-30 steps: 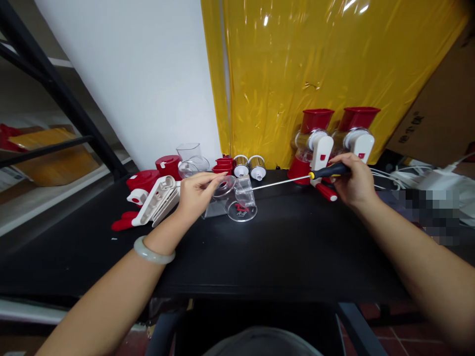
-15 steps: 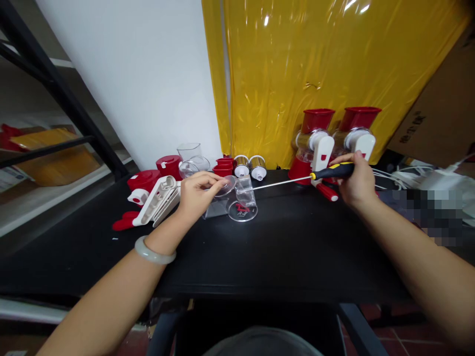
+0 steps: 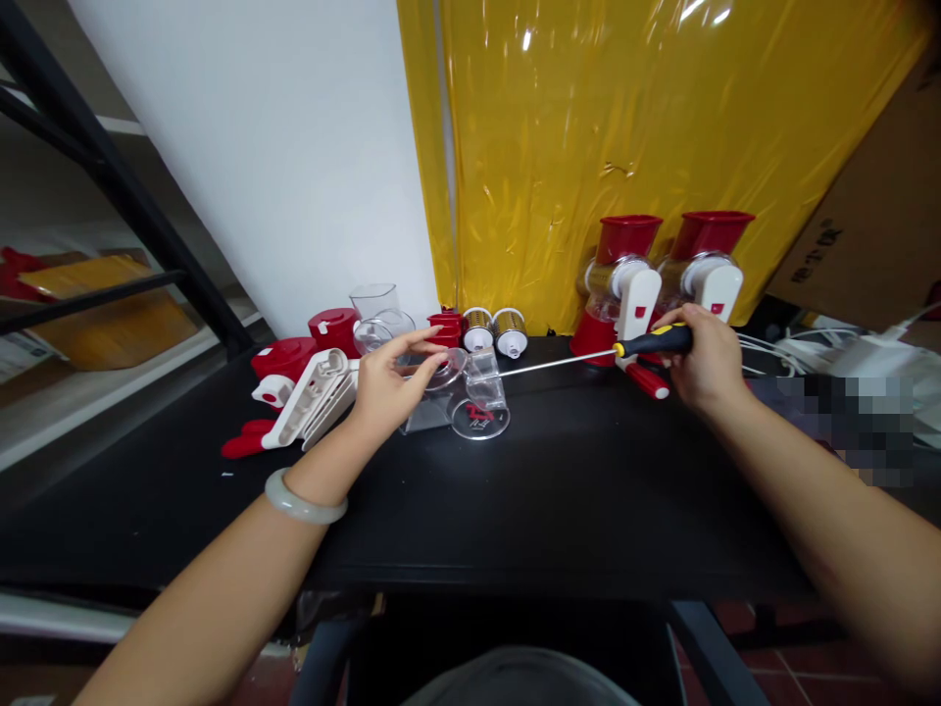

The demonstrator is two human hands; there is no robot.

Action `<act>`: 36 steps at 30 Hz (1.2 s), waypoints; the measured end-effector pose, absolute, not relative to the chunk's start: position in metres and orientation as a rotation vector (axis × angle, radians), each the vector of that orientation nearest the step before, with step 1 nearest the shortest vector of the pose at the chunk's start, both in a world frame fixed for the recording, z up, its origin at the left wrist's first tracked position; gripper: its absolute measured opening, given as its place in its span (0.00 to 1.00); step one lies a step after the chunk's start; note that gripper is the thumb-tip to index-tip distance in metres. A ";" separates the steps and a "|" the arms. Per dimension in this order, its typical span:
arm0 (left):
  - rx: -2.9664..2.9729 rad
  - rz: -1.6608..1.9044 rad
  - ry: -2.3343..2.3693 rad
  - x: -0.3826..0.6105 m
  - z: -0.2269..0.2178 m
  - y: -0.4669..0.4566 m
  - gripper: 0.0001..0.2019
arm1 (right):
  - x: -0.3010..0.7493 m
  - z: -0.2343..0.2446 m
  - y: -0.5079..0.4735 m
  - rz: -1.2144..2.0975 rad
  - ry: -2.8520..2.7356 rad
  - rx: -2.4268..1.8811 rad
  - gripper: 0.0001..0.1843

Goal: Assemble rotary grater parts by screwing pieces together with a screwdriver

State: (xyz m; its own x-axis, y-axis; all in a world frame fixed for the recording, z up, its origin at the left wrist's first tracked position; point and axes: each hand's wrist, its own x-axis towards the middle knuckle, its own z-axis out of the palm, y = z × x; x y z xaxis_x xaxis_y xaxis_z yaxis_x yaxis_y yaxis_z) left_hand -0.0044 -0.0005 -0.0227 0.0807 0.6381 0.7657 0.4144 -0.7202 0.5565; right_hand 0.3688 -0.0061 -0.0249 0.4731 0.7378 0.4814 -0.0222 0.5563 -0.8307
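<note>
My left hand (image 3: pixel 388 384) rests against a clear plastic housing (image 3: pixel 470 397) lying on the black table (image 3: pixel 515 490), fingers curled round its rim, index finger raised. My right hand (image 3: pixel 704 361) is closed on the black-and-yellow handle of a long screwdriver (image 3: pixel 588 357). The metal shaft runs left and its tip reaches into the clear housing beside my left fingers.
Two assembled red-and-white grinders (image 3: pixel 624 284) stand at the back right before a yellow plastic sheet (image 3: pixel 624 137). White and red parts (image 3: pixel 309 392), clear cups (image 3: pixel 374 314) and metal drums (image 3: pixel 494 329) lie at the back left. Cables (image 3: pixel 794 353) run at the right.
My left index finger has lifted off the clear housing's rim. The screwdriver and my right hand have stayed almost in place.
</note>
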 end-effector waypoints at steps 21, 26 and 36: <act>2.281 1.685 1.075 -0.009 -0.026 0.004 0.16 | 0.367 -0.024 -0.008 0.695 -0.907 -0.727 0.03; 2.299 1.551 1.196 -0.012 -0.026 0.004 0.20 | 0.368 -0.026 -0.006 0.778 -0.880 -0.717 0.05; 2.248 1.449 1.237 -0.015 -0.029 0.011 0.16 | 0.371 -0.030 -0.006 0.572 -1.044 -0.899 0.27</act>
